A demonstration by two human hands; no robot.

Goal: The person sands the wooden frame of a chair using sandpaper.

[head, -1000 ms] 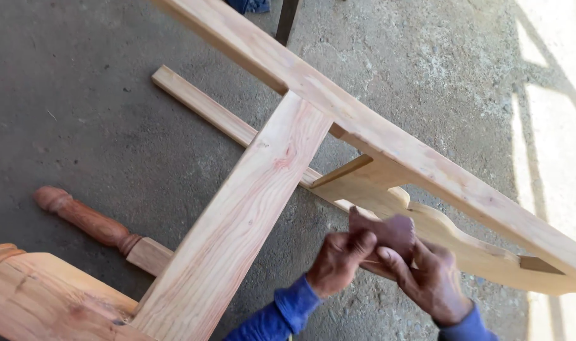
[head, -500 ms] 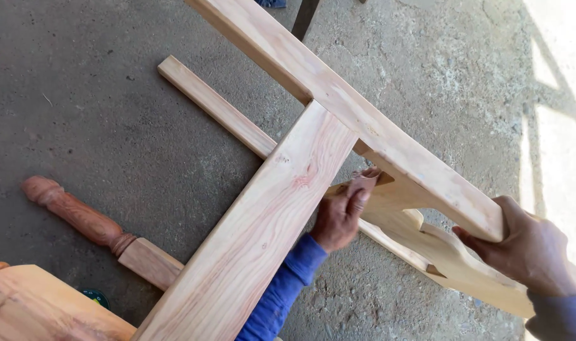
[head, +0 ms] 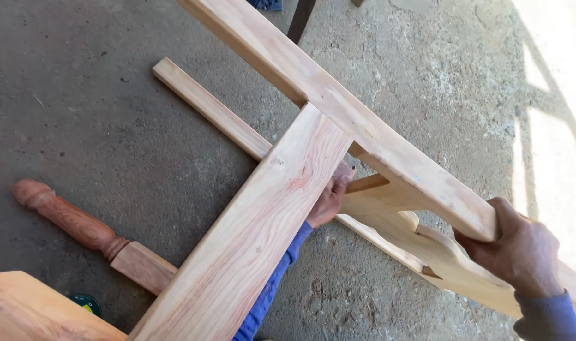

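A pale wooden frame fills the view: a long rail (head: 338,107) runs from top centre to lower right, and a wide plank (head: 256,233) meets it in a T-joint. Under the rail a curved, scalloped board (head: 402,233) is fixed. My left hand (head: 329,199) reaches from under the wide plank and presses on the edge of the curved board by the joint. My right hand (head: 518,249) grips the long rail at lower right, fingers wrapped over its top edge. Both sleeves are blue.
A thin wooden slat (head: 209,107) lies on the grey concrete floor under the frame. A turned reddish wooden leg (head: 79,224) with a square end lies at left. Another wooden piece (head: 29,309) sits at the bottom left corner. A dark post (head: 299,19) stands at top.
One second ago both hands were together at the curved board. My right hand has since moved right and gripped the long rail; my left hand slid up under the plank toward the joint.
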